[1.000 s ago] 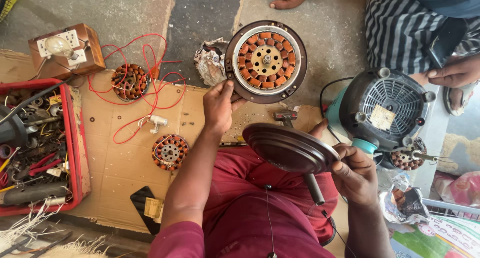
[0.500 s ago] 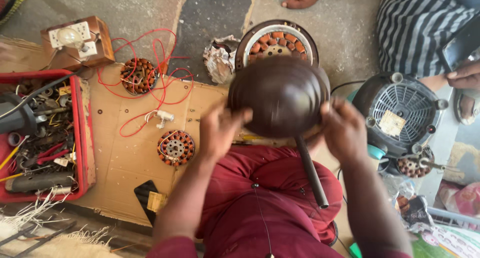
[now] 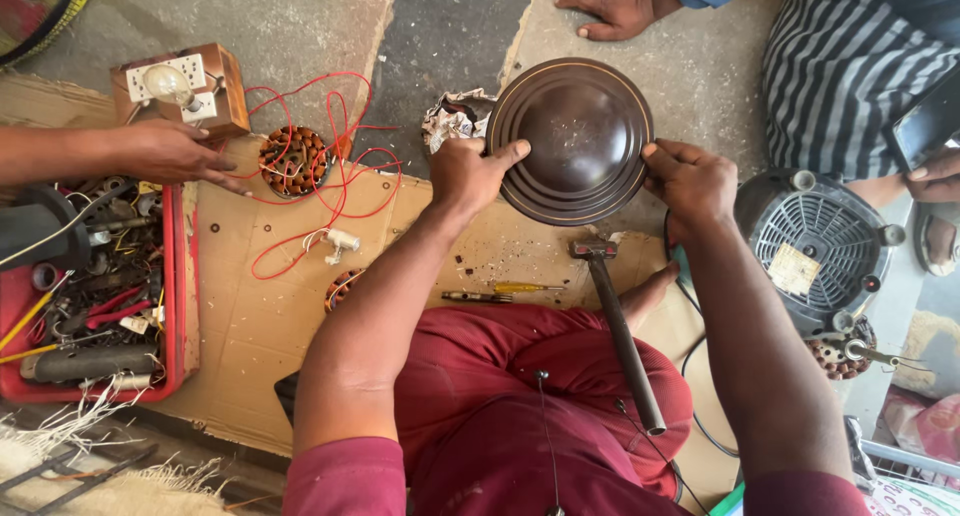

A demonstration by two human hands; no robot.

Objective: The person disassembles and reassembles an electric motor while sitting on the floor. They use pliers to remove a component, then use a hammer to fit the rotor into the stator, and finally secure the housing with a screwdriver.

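Note:
A round dark-brown metal motor cover (image 3: 572, 138) lies dome up on the floor at the edge of the cardboard sheet (image 3: 262, 316). My left hand (image 3: 472, 172) grips its left rim, thumb on top. My right hand (image 3: 692, 182) grips its right rim. The stator it covers is hidden beneath it. A hammer (image 3: 618, 328) lies just below the cover, its handle across my lap.
Another person's hand (image 3: 172, 154) reaches in from the left near a copper-wound stator (image 3: 293, 161) with red wires. A wooden board with a bulb (image 3: 180, 88), a red tool tray (image 3: 92, 298), a screwdriver (image 3: 508, 292), a grey fan motor (image 3: 818, 248) and a seated person's hand (image 3: 612, 4) surround me.
The cover, held up near my lap a second ago, has been carried forward and set down over the round stator on the floor. Both hands now hold its rim. Another person's hand has entered at left.

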